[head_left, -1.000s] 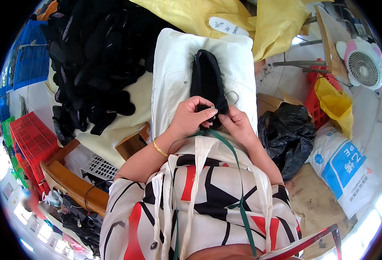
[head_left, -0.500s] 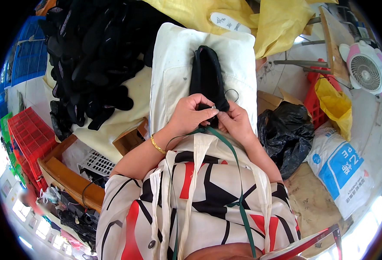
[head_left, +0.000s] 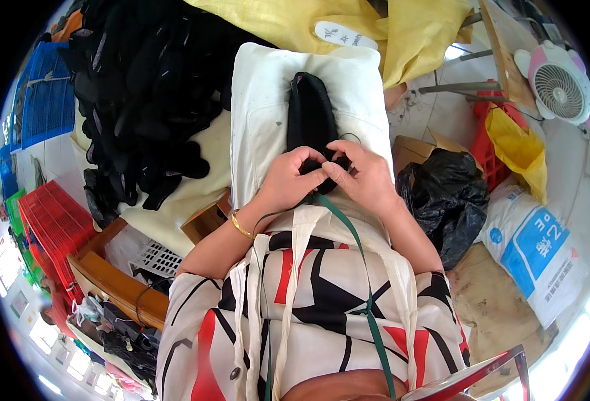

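Far left of the white cushion (head_left: 258,110) stand a blue crate (head_left: 44,93) and, nearer the person, a red crate (head_left: 57,214); a heap of black pieces (head_left: 141,87) lies just left of it. Over the cushion's near half, the left hand (head_left: 285,180) is pinched narrow on the near end of a black shoe-like piece (head_left: 310,110) — this lies lengthwise on the cushion's middle. The right hand (head_left: 367,179) meets the left fingertips, its fingers drawn in — what they hold I cannot tell. Right of the cushion sits a black plastic bag (head_left: 445,200).
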A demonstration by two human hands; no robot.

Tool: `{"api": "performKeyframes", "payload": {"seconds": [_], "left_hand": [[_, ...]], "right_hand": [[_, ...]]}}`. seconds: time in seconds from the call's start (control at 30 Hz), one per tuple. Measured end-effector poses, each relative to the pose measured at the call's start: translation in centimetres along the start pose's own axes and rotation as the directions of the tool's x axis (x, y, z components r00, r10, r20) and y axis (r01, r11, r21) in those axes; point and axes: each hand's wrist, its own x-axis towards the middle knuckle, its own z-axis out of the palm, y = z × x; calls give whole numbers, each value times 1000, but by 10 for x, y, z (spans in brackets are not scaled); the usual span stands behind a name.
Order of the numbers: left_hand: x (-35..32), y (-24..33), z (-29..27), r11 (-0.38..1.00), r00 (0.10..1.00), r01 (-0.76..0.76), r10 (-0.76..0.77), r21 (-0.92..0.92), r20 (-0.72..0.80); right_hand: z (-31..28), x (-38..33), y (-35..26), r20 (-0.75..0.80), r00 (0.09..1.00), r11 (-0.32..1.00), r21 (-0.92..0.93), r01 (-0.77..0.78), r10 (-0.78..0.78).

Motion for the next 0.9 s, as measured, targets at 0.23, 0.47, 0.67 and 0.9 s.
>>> {"api": "performKeyframes", "payload": {"seconds": [0.23,0.47,0.67,0.9], "left_hand": [[-7,-1,9,865,926,-331,375,377,-47],[-16,-9,6,714,835,-468,550,522,-3],[-18,-17,6,686,819,-489,573,538,14],[-10,-20,7,682,814,-465,581,564,-31]], "right_hand": [[4,0,-6,-126,862,852,-272,447,-492],[-19,-11,-10,119,962,566,788,-242,245],[-81,-39,34,18,913,261,956,-136,408],[-136,-42,73,-273,912,7,959,284,306]]}}
